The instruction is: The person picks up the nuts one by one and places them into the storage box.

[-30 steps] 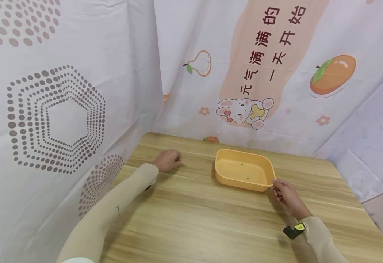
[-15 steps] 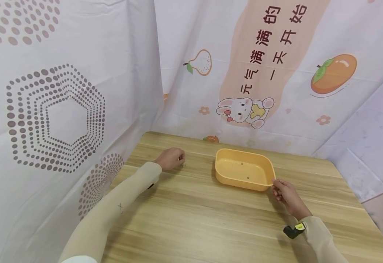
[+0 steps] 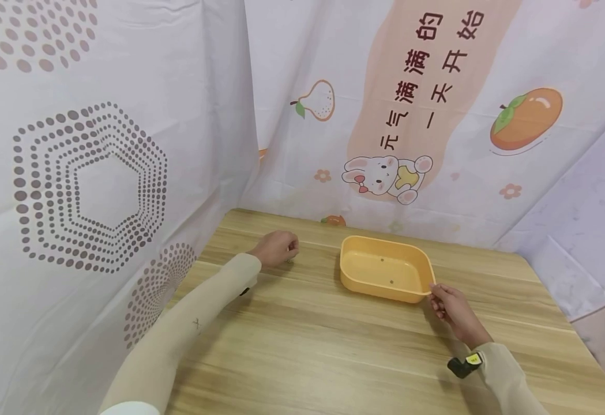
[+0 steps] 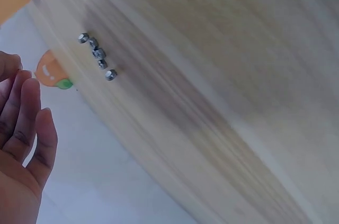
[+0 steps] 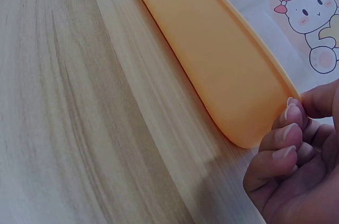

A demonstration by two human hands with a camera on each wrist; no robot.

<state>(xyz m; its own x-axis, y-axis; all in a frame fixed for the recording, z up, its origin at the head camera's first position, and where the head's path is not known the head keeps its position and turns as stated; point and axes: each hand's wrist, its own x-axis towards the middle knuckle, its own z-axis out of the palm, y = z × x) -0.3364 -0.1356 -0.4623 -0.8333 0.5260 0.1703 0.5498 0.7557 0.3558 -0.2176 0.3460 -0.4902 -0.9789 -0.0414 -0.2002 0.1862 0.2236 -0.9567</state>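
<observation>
My left hand (image 3: 277, 248) is above the table near the back left, close to several small metal nuts. The left wrist view shows these nuts (image 4: 98, 53) in a short, uneven row on the wood. Thumb and forefinger of that hand come together at the tips; whether anything is between them is hidden. With thumb and fingers, my right hand (image 3: 455, 311) pinches the near right corner of a yellow-orange plastic tray (image 3: 380, 291). Two small dark nuts lie apart on the tray's floor. The right wrist view shows the thumb on the tray's rim (image 5: 249, 28).
The wooden table (image 3: 302, 351) carries the tray towards its back edge. Behind it hangs a printed curtain (image 3: 302, 150) with a rabbit and fruit. A white patterned curtain (image 3: 188, 144) borders the left side, near my left arm.
My left hand has moved slightly right and now covers most of the nuts in the head view. My right hand and the tray stay where they were.
</observation>
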